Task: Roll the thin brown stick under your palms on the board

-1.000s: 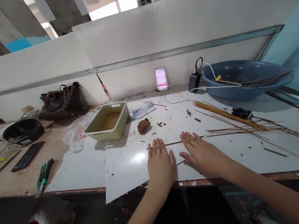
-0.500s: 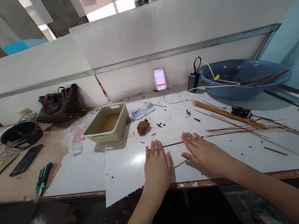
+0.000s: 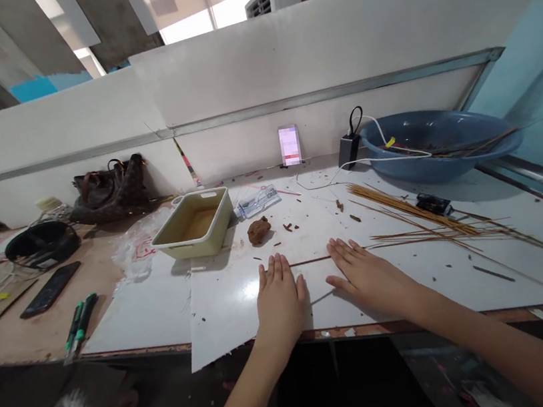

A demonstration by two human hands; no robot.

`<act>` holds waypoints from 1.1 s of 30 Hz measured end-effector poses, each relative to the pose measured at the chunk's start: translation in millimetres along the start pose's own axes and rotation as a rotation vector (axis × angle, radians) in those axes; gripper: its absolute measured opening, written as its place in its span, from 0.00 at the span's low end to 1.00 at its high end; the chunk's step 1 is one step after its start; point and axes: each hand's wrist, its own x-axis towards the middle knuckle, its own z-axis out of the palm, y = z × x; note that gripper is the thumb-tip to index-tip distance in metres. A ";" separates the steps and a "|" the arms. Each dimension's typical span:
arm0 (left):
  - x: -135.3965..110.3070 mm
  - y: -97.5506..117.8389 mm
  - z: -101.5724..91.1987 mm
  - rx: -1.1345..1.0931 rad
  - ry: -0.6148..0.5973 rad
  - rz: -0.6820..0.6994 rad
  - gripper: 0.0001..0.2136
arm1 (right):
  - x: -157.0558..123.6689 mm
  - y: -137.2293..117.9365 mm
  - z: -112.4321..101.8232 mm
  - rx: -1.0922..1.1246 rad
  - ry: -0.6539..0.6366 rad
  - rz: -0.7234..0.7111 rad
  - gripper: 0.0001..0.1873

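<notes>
A person's left hand (image 3: 279, 300) and right hand (image 3: 367, 277) lie flat, palms down and fingers extended, over a thin brown stick (image 3: 310, 261) on the bench (image 3: 99, 254), just in front of a brown clay-like lump (image 3: 258, 231). A pale-green tub (image 3: 197, 248) stands left of the lump; thin tan sticks (image 3: 403, 206) fan out to the lump's right.

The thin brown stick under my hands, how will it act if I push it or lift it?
The thin brown stick would probably roll readily, since the white board beneath looks smooth and flat. It's likely light, being so slim, and might flex when lifted, given its length.
</notes>
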 end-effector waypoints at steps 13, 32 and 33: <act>-15.9 -4.0 8.4 0.034 0.064 0.004 0.27 | -18.6 3.1 5.4 -0.025 0.040 -0.009 0.45; 3.6 -10.0 -1.7 0.008 0.027 -0.025 0.26 | 3.1 10.6 -1.1 -0.023 -0.007 0.059 0.48; 1.8 -10.0 -0.7 0.005 0.036 -0.023 0.26 | 0.6 10.3 0.6 -0.021 0.005 0.055 0.48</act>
